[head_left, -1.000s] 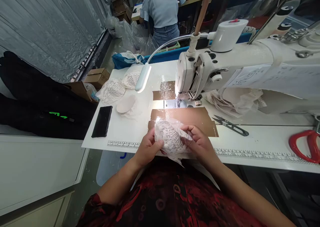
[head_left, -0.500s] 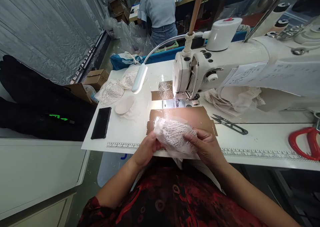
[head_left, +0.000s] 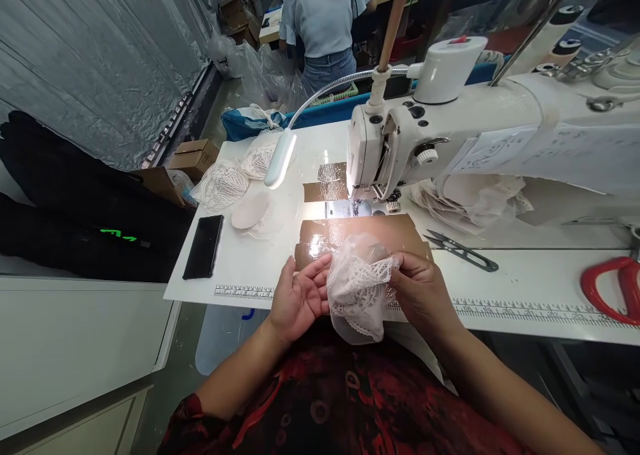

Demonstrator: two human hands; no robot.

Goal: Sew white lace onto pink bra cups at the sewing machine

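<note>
A white lace piece point(head_left: 359, 285) hangs over the near edge of the sewing table point(head_left: 250, 261), in front of my chest. My right hand point(head_left: 423, 288) pinches its upper right edge, fingers closed on the lace. My left hand point(head_left: 299, 296) sits at its left side, fingers partly spread and touching the lace's edge. Behind the lace lies a brown taped patch point(head_left: 350, 231) under the white sewing machine's point(head_left: 450, 135) needle area.
A black phone point(head_left: 203, 245) lies at the table's left. More lace pieces point(head_left: 223, 183) and a pale pad point(head_left: 249, 209) sit behind it. Thread snips point(head_left: 463, 251) lie right of the patch, red-handled scissors point(head_left: 613, 288) at far right. A gooseneck lamp point(head_left: 280, 158) hangs low. A person in a light blue shirt point(head_left: 325, 21) stands beyond.
The lace has been turned and now hangs lower from my right hand. My left hand has loosened its grip and opened beside it.
</note>
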